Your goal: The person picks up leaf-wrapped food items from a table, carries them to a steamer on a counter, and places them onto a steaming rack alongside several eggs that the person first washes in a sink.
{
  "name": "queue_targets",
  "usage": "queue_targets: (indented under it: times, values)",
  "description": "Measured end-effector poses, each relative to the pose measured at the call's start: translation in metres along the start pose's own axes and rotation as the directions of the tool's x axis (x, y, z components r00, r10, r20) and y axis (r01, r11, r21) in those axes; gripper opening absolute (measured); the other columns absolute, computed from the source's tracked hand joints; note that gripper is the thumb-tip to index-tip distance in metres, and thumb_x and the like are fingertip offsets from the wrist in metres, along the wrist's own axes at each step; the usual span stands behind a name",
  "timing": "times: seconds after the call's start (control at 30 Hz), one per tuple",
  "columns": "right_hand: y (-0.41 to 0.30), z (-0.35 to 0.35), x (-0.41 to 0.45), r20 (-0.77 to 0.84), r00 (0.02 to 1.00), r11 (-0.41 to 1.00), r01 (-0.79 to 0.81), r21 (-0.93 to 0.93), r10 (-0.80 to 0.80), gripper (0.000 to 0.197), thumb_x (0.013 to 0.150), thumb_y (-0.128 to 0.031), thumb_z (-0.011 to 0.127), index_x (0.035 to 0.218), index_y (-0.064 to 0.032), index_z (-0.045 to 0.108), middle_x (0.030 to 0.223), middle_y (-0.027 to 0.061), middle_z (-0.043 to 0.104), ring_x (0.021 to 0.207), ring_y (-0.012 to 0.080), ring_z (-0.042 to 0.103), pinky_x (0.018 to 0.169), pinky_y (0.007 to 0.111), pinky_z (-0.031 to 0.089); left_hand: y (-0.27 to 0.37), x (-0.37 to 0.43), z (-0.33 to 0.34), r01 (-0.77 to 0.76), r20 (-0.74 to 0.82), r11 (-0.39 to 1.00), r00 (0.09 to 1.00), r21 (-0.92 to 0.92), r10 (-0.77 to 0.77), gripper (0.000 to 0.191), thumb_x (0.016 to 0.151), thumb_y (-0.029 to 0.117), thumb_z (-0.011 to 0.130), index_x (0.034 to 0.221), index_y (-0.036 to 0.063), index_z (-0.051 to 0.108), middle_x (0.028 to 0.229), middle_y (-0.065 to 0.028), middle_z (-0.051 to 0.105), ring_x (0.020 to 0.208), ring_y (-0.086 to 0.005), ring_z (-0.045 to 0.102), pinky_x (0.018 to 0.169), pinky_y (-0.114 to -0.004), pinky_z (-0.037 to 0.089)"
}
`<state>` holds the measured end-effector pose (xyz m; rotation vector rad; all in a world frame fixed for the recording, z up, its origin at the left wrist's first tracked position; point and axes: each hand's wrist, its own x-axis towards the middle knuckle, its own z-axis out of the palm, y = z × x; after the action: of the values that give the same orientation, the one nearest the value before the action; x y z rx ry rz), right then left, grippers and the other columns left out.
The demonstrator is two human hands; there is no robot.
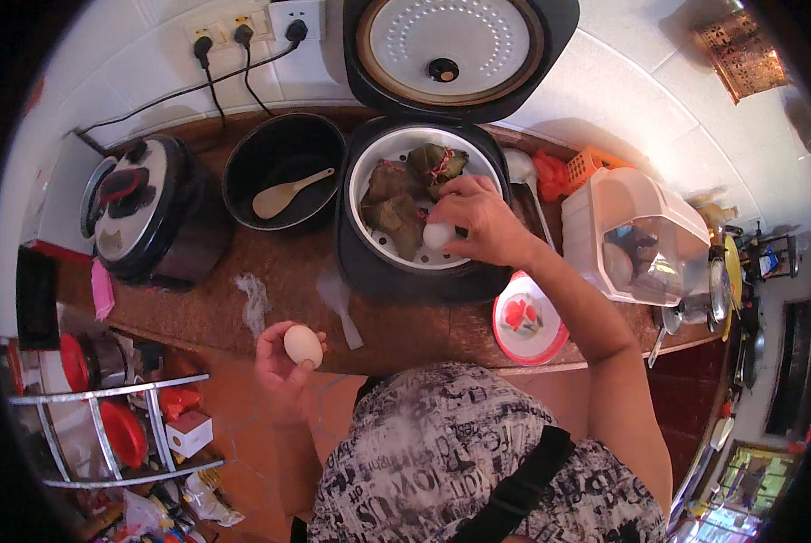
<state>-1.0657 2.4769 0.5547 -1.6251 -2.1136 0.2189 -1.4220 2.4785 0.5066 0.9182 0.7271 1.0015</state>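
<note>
My right hand (480, 217) reaches into the steamer tray (439, 265) of an uncovered rice cooker (358, 271), its fingers around a white egg (438, 236) low at the tray's right side. Several leaf-wrapped, string-tied dumplings (395, 217) lie in the perforated tray beside that egg. In front of the counter's edge, my left hand (283, 360) holds a pale brown egg (303, 345) between thumb and fingers. The cooker's hinged lid (446, 47) stands raised behind the tray.
A black inner pot (242, 197) with a rice paddle (290, 193) and a pressure cooker (147, 210) stand left. A clear plastic spatula (341, 305) lies in front. At right are a flowered bowl (528, 319) and a lidded plastic box (585, 231).
</note>
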Motion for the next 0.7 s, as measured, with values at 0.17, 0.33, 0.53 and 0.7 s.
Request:
queue_targets:
  times: [0.17, 0.33, 0.53, 0.7]
  values:
    - [0.01, 0.002, 0.013, 0.179, 0.974, 0.989, 0.146, -0.027, -0.139, 0.032, 0.056, -0.017, 0.074, 0.086, -0.011, 0.066, 0.091, 0.0031, 0.064, 0.11, 0.029, 0.051, 0.098, 0.044, 0.031, 0.017, 0.035, -0.008, 0.013, 0.09, 0.999, 0.996, 0.038, -0.016, 0.054, 0.072, 0.006, 0.069, 0.12, 0.0, 0.043, 0.11, -0.0115, 0.052, 0.101, -0.027, 0.059, 0.087, -0.038, 0.051]
    - [0.016, 0.002, 0.01, 0.191, 0.973, 0.989, 0.142, -0.044, -0.131, 0.031, 0.056, -0.018, 0.074, 0.084, -0.0104, 0.066, 0.095, 0.0026, 0.063, 0.112, 0.0298, 0.049, 0.098, 0.045, 0.032, 0.018, 0.067, 0.001, 0.031, 0.165, 0.999, 0.986, 0.045, -0.038, 0.053, 0.072, 0.005, 0.069, 0.119, -0.001, 0.044, 0.11, -0.012, 0.052, 0.101, -0.027, 0.059, 0.087, -0.038, 0.052]
    - [0.013, -0.012, 0.004, 0.224, 0.97, 0.988, 0.118, -0.102, -0.093, 0.026, 0.058, -0.019, 0.074, 0.081, -0.0087, 0.066, 0.114, 0.0074, 0.057, 0.12, 0.0303, 0.042, 0.098, 0.046, 0.032, 0.019, 0.085, 0.021, 0.073, 0.218, 0.987, 0.971, 0.141, -0.103, 0.054, 0.069, 0.009, 0.066, 0.118, 0.0009, 0.046, 0.109, -0.0114, 0.052, 0.098, -0.0259, 0.061, 0.085, -0.035, 0.052]
    - [0.012, -0.023, 0.002, 0.265, 0.961, 0.985, 0.121, -0.126, -0.084, 0.023, 0.061, -0.018, 0.074, 0.079, -0.0073, 0.066, 0.119, 0.0094, 0.055, 0.122, 0.0312, 0.04, 0.1, 0.045, 0.033, 0.013, 0.092, 0.027, 0.079, 0.31, 0.992, 0.945, 0.1, -0.107, 0.054, 0.07, 0.004, 0.069, 0.118, -0.0023, 0.044, 0.109, -0.0116, 0.052, 0.101, -0.0254, 0.059, 0.09, -0.037, 0.048]
